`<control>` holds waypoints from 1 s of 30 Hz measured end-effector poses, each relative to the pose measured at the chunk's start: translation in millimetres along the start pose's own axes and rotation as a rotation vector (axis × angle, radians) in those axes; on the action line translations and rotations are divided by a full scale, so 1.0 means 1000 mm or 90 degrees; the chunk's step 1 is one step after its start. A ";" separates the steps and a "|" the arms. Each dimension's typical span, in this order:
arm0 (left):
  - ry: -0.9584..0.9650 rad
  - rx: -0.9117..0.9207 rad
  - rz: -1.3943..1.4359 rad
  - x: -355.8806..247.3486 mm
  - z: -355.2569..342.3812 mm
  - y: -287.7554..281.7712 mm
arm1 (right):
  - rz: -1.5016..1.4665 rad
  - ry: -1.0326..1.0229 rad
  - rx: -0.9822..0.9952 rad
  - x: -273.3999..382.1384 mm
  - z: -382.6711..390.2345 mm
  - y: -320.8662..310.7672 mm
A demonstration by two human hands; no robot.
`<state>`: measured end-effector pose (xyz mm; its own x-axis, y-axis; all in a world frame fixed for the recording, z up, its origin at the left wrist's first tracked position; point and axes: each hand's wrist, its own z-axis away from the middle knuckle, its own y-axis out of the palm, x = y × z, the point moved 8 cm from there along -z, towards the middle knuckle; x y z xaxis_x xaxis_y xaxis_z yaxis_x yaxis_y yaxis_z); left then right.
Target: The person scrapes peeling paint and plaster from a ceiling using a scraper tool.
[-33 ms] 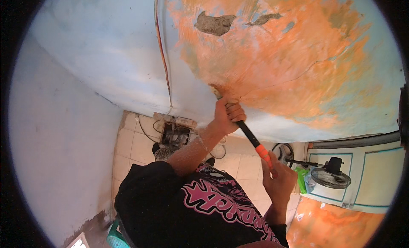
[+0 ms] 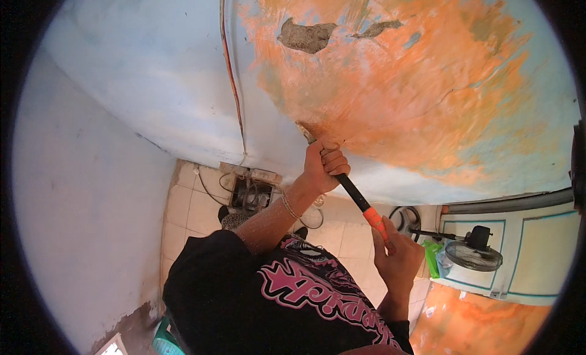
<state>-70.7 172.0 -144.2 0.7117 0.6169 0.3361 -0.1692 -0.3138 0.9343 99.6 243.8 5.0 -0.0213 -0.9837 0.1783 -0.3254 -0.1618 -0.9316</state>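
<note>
My left hand (image 2: 326, 166) is closed around the black shaft of a long-handled scraper (image 2: 353, 192), close to its head. Lower down, my right hand (image 2: 400, 251) grips the orange end of the same handle. The scraper slants up and to the left, and its small pale head meets the wall (image 2: 390, 98) at the lower left border of a large orange patch. Fingers of my left hand partly hide the upper shaft. Around the patch the wall surface is pale blue, with two grey bare spots higher up and a thin crack to the right.
A brown cable (image 2: 232, 74) runs down the wall on the left. Below on the tiled floor (image 2: 198, 205) stands a dark machine (image 2: 251, 193) with cords. To the right are a black fan (image 2: 475, 255), a green bag (image 2: 433, 257) and a pale panelled door (image 2: 537, 251).
The scraper and both my hands have shifted very slightly to the left. My grip on the handle looks the same.
</note>
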 end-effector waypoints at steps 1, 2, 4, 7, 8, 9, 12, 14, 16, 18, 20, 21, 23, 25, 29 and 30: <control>0.003 -0.003 -0.002 -0.003 -0.004 -0.001 | 0.029 0.011 0.020 -0.002 -0.002 0.004; 0.008 -0.009 -0.003 -0.005 -0.002 -0.001 | 0.055 0.024 0.043 -0.003 0.000 0.008; 0.016 -0.016 0.008 0.001 -0.001 -0.005 | 0.033 0.038 0.052 -0.007 0.006 0.006; -0.035 -0.018 0.001 0.026 -0.004 -0.004 | 0.007 0.062 0.011 -0.009 0.016 -0.012; -0.039 -0.018 0.002 0.026 -0.005 -0.005 | 0.010 0.065 0.009 -0.011 0.015 -0.010; -0.004 -0.069 -0.012 0.019 -0.002 -0.012 | -0.009 0.051 0.002 -0.010 0.014 -0.003; 0.019 -0.074 0.010 -0.014 0.009 -0.033 | 0.008 0.009 0.029 -0.003 0.004 0.022; 0.027 -0.069 -0.016 -0.023 0.012 -0.036 | -0.013 0.045 0.088 -0.005 0.006 0.036; 0.006 -0.029 -0.007 -0.014 0.007 -0.031 | -0.016 0.050 0.085 -0.006 0.009 0.030; -0.037 -0.042 0.008 0.013 0.001 -0.023 | 0.020 0.050 0.057 -0.014 0.018 0.015; -0.044 -0.048 -0.022 0.024 -0.004 -0.022 | 0.014 0.078 0.039 -0.023 0.027 0.009; -0.051 -0.034 -0.038 0.024 -0.004 -0.024 | 0.002 0.081 0.030 -0.026 0.029 0.013; -0.060 -0.032 -0.048 0.022 -0.004 -0.026 | -0.043 0.110 0.011 -0.026 0.030 0.019; -0.057 -0.063 -0.055 0.017 -0.004 -0.035 | -0.033 0.131 0.027 -0.029 0.036 0.031; -0.063 -0.091 -0.096 0.015 -0.002 -0.043 | -0.043 0.134 0.031 -0.035 0.044 0.041; -0.077 -0.078 -0.086 0.017 -0.001 -0.041 | -0.044 0.122 0.027 -0.033 0.044 0.040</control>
<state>-52.8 196.0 -176.9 0.8091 0.5536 0.1972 -0.1431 -0.1398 0.9798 128.9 266.9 -51.7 -0.1816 -0.9378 0.2959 -0.2920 -0.2359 -0.9269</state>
